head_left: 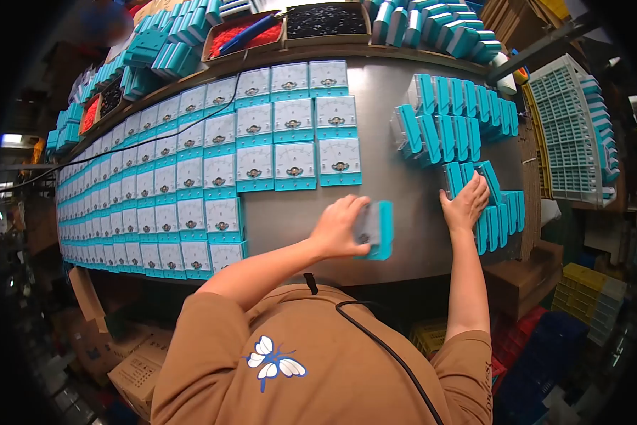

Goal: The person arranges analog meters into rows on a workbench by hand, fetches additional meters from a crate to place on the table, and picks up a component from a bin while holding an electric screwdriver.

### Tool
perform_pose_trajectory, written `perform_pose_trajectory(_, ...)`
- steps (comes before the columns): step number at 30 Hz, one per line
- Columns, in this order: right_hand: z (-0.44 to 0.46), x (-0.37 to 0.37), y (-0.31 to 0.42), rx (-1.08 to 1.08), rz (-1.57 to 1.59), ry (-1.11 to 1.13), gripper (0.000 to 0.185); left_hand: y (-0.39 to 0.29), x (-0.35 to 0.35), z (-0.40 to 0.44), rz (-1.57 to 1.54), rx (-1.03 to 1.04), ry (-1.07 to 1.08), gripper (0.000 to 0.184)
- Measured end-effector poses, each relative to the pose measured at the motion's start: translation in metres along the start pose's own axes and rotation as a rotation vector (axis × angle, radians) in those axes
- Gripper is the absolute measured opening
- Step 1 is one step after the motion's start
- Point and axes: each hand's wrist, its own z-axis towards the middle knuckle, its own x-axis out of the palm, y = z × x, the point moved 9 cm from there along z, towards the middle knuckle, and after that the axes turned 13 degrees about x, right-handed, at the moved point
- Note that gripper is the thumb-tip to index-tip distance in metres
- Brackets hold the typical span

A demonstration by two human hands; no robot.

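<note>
My left hand (343,228) is closed around a teal panel meter (384,230), held on edge above the metal table with its clear front towards my palm. My right hand (467,203) reaches into a group of similar meters standing on edge at the right, its fingers curled over a tilted teal meter (488,177). More upright meters (499,225) stand beside and below that hand. To the left, several rows of panel meters (294,161) lie flat, their white dial faces up.
Along the back ledge sit a box of red parts (226,37), a box of black parts (325,21) and stacked teal housings (432,25). A blue-handled tool (251,32) lies over the red parts; its black cable (184,129) crosses the meters. A white crate (563,127) stands at right.
</note>
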Motion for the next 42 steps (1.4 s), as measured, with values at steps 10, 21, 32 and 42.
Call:
perform_pose_trajectory(10, -0.048, -0.046, 0.031, 0.141, 0.334, 0.022, 0.089, 0.088, -0.121, -0.136, 0.647, -0.255, 0.104, 0.086)
perform_pose_trajectory(21, -0.254, 0.095, 0.202, 0.572, 1.664, 1.163, 0.054, 0.082, -0.126, -0.164, 0.515, -0.114, -0.127, 0.087)
perform_pose_trajectory(32, -0.189, 0.091, 0.096, 0.324, 0.971, 0.504, 0.052, 0.061, -0.058, -0.157, 0.523, 0.133, 0.249, 0.087)
perform_pose_trajectory(42, -0.118, -0.079, 0.011, -0.226, 0.485, 0.084, 0.064, -0.012, -0.009, -0.069, 0.178, 0.165, -0.015, 0.063)
